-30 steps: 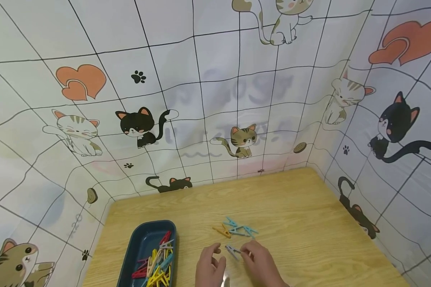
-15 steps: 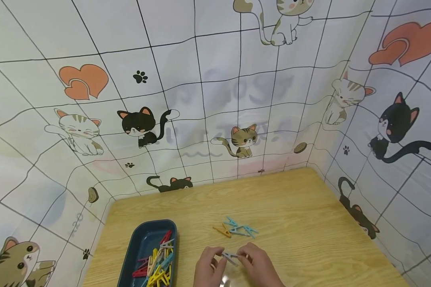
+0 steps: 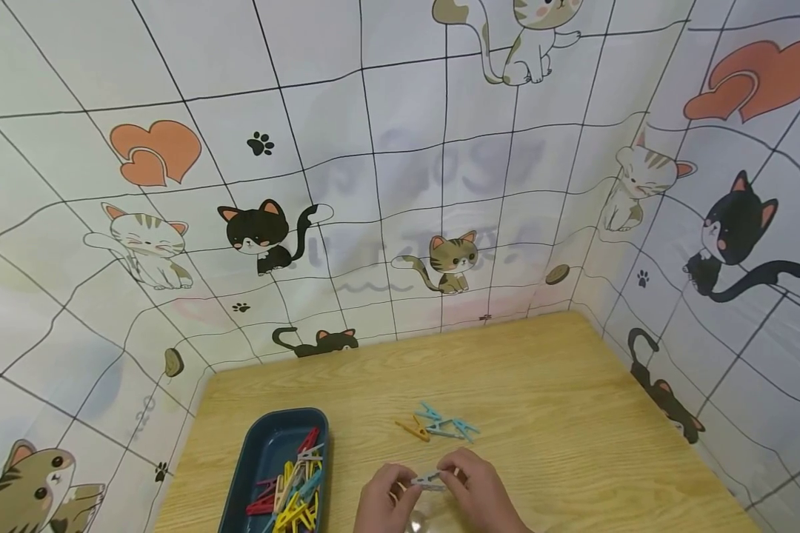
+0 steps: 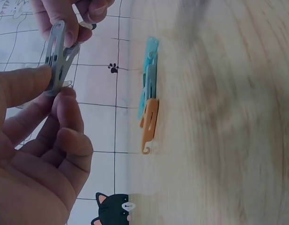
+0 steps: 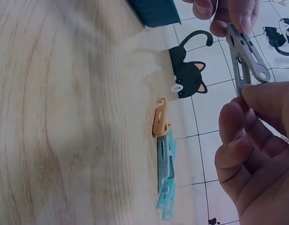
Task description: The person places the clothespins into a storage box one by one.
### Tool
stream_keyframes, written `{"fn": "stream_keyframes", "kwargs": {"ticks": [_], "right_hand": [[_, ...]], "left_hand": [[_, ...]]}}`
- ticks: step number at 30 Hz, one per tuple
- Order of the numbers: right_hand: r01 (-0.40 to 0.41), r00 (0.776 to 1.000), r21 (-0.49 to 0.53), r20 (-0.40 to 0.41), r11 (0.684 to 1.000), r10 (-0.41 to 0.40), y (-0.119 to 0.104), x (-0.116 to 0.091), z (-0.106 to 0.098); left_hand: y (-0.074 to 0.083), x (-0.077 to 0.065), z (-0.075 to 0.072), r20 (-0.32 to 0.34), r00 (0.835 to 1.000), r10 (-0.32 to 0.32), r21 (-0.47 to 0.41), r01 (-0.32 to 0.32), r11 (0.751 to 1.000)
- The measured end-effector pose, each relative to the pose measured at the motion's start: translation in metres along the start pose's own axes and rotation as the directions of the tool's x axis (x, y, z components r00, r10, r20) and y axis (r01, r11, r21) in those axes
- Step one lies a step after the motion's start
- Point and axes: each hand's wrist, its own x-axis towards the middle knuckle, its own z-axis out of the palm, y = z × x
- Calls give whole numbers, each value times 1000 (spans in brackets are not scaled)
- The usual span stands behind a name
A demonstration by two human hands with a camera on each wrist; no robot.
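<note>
Low in the head view, a grey clothespin (image 3: 430, 482) is held between both hands, raised off the table. My left hand (image 3: 388, 500) pinches one end with thumb and fingertips, as the left wrist view shows the clothespin (image 4: 56, 56) from close up. At the opposite end, my right hand (image 3: 478, 488) pinches the clothespin (image 5: 239, 65) between thumb and index finger. Just beyond the hands lie an orange clothespin (image 3: 413, 428) and several blue clothespins (image 3: 445, 427), close together on the wooden table.
A dark blue tray (image 3: 256, 437) stands left of the hands, with red, yellow, blue and pale clothespins (image 3: 293, 488) piled in it. The wooden table (image 3: 540, 392) ends at a white cat-print curtain (image 3: 400, 178) behind and at both sides.
My left hand, apart from the grey clothespin a second ago with its fingers spread, now grips its free end. The clothespin has turned more level and come slightly nearer; my right hand keeps its hold.
</note>
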Motion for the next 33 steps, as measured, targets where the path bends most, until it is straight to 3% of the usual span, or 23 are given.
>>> {"fn": "stream_keyframes", "kwargs": {"ticks": [5, 11, 16, 18, 22, 24, 30, 33], "right_hand": [[38, 999, 28, -1, 999, -38, -3, 2, 2], [80, 996, 18, -40, 997, -79, -7, 5, 7], [68, 997, 16, -50, 998, -67, -10, 7, 14], [69, 996, 24, -52, 997, -68, -12, 7, 17], [85, 996, 51, -44, 995, -82, -14, 7, 25], [100, 995, 66, -36, 993, -98, -15, 7, 30], [143, 990, 112, -3, 983, -143, -18, 5, 44], [133, 990, 132, 31, 982, -138, -18, 5, 52]], "left_hand": [[1, -3, -7, -33, 997, 64, 22, -64, 998], [7, -10, -22, -68, 993, 92, 51, -88, 995], [10, -17, -37, -165, 985, 49, 124, -29, 992], [10, -19, -43, -230, 973, 2, 149, 33, 988], [9, -20, -52, -391, 918, -74, 179, 155, 972], [7, -21, -56, -468, 879, -89, 185, 196, 963], [-7, -25, -72, -661, 749, -37, 236, 254, 938], [-12, -27, -80, -709, 701, -78, 215, 321, 922]]}}
